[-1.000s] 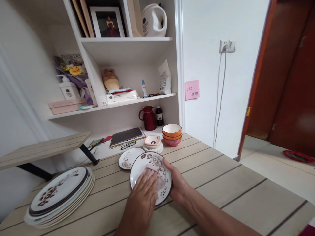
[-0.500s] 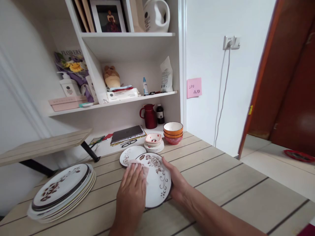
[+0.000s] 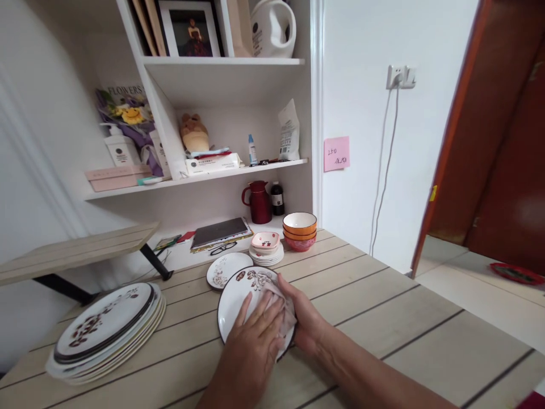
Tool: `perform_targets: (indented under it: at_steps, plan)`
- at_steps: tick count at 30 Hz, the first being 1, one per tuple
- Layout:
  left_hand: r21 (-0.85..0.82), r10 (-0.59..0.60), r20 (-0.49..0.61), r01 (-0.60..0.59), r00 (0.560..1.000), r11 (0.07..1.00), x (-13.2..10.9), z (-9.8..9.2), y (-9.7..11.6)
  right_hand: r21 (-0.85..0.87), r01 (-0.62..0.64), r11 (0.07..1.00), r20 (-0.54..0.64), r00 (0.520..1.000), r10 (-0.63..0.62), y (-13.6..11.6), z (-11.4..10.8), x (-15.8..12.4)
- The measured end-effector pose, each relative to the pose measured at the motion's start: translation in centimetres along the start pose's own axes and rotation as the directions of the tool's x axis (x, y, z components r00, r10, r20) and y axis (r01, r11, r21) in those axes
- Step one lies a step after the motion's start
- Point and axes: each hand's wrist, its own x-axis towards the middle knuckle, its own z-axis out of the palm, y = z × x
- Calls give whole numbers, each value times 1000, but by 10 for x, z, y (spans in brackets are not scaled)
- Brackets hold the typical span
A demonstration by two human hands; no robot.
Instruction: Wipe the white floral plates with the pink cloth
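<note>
A round white plate [image 3: 234, 304] with a dark rim and brown flowers is tilted up above the table. My right hand [image 3: 304, 318] grips its right edge. Across the plate's face lies my left hand [image 3: 258, 332], pressing a pale pink cloth [image 3: 286, 309] against the right part of the surface. The cloth is bunched under and beside the left fingers. Just behind the held plate, another flowered plate [image 3: 221, 270] rests on the table.
A stack of oval plates [image 3: 106, 324] stands at the left. Small dishes [image 3: 267, 255] and stacked bowls [image 3: 300, 230] are behind the held plate. Farther back are a laptop [image 3: 221, 232], glasses [image 3: 223, 248] and a red jug [image 3: 259, 201]. A low wooden riser [image 3: 80, 244] is at the left.
My left hand and the cloth have moved rightward across the plate, from its left edge to its right part. My right hand still holds the right edge.
</note>
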Motion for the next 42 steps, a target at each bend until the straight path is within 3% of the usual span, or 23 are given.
perform_targets:
  at_steps: [3, 8, 14, 17, 22, 31, 35, 42]
  plan:
    - [79, -50, -33, 53, 998, 995, 1, 2, -3, -19, -20, 1000, -12, 1000, 19, 8, 2, 0]
    - [223, -201, -194, 242, 960, 944, -2, 10, -15, 47, -9, 999, 37, 999, 7, 15, 7, 0]
    - [272, -293, -265, 363, 919, 891, -11, 11, -24, 53, 32, 998, 24, 999, -33, -1, 5, 1]
    - [246, -277, -272, 345, 922, 906, -10, 14, -17, 98, 137, 986, -7, 991, -137, -13, 2, 0]
    - [161, -168, -276, 218, 946, 963, -4, 18, 1, 149, 260, 954, -26, 966, -259, -26, -2, -1]
    - [41, -26, -69, 29, 997, 999, -5, 14, -3, 123, 100, 987, 114, 987, -114, -10, -1, 0]
    - [77, -60, -60, 64, 996, 995, -5, 15, -10, 33, 27, 999, 57, 998, -29, 2, 2, 2]
    - [251, -229, -178, 270, 957, 930, -11, 16, -29, 47, -21, 999, 40, 999, 19, 14, 10, 0]
